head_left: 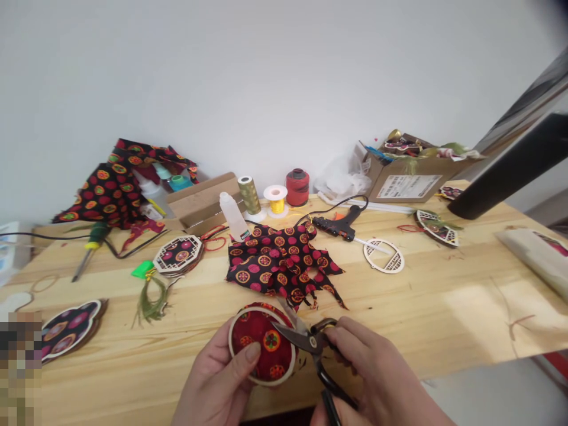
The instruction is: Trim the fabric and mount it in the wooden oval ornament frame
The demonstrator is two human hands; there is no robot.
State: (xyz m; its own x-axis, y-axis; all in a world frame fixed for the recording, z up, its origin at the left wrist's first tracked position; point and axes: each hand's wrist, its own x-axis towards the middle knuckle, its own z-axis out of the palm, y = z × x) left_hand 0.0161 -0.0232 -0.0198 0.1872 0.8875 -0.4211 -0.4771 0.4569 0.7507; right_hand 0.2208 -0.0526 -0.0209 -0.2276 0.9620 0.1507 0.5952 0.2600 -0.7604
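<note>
The left hand [224, 370] pinches a round wooden-rimmed fabric disc [271, 342] above the table [133, 367]; the right hand [373, 361] grips black-handled scissors [313, 343], blades parted at its rim. A slipping disc or careless closing could nick the red cloth or left thumb. Patterned scrap fabric [284, 260] lies just beyond, near a glue gun [339, 225].

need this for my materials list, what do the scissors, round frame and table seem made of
Scissors: likely metal blades, grey with a dull shine; dark handles, coated metal or plastic, can't tell.
Round frame: perhaps wood, from its pale matte rim.
Table: apparently wood, smooth and light, with visible grain.
</note>
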